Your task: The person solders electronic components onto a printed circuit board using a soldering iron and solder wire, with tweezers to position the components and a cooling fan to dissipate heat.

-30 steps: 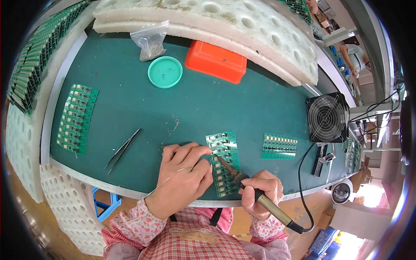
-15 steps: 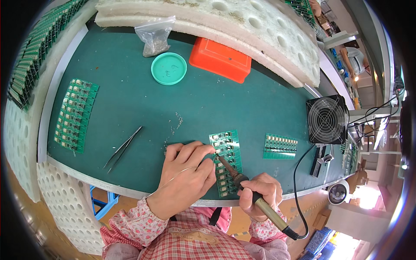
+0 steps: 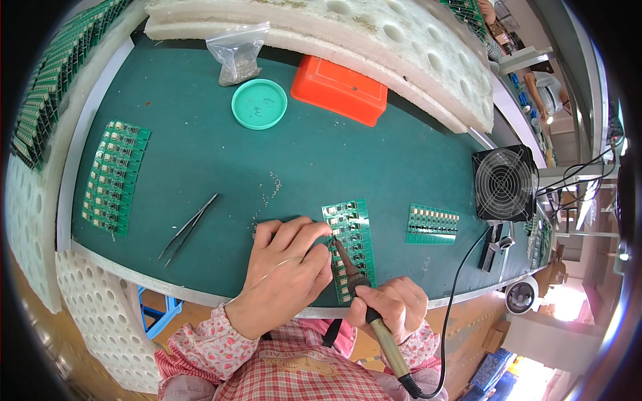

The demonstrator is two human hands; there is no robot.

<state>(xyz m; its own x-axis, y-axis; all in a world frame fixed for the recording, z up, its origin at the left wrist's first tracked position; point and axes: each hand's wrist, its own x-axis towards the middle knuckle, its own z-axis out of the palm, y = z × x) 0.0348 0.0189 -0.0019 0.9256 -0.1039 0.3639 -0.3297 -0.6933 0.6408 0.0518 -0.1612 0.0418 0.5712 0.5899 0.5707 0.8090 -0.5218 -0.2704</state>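
Note:
My right hand (image 3: 399,304) is closed around the handle of a soldering iron (image 3: 389,344). The iron slants up to the left, its tip by the upper left part of a green circuit board panel (image 3: 358,230) lined with small parts. My left hand (image 3: 281,277) is closed, its fingertips pinched at the panel's left edge beside that tip. A thin pale solder wire (image 3: 273,271) crosses the back of this hand toward the fingers; its end is hidden. Left of this hand, a pair of tweezers (image 3: 190,228) lies on the green mat (image 3: 200,154).
Another board panel (image 3: 114,179) lies far left, a smaller one (image 3: 433,224) right. A fan (image 3: 503,183) stands beyond an iron holder (image 3: 495,248). Tiny parts (image 3: 273,187), a green lid (image 3: 259,104), a plastic bag (image 3: 239,55), a red box (image 3: 340,90) and white foam (image 3: 307,27) lie farther back.
My right hand has shifted a little left and down, and the iron's handle now stands steeper, its cord swinging left. Its tip stays by the same spot; my left hand has hardly moved.

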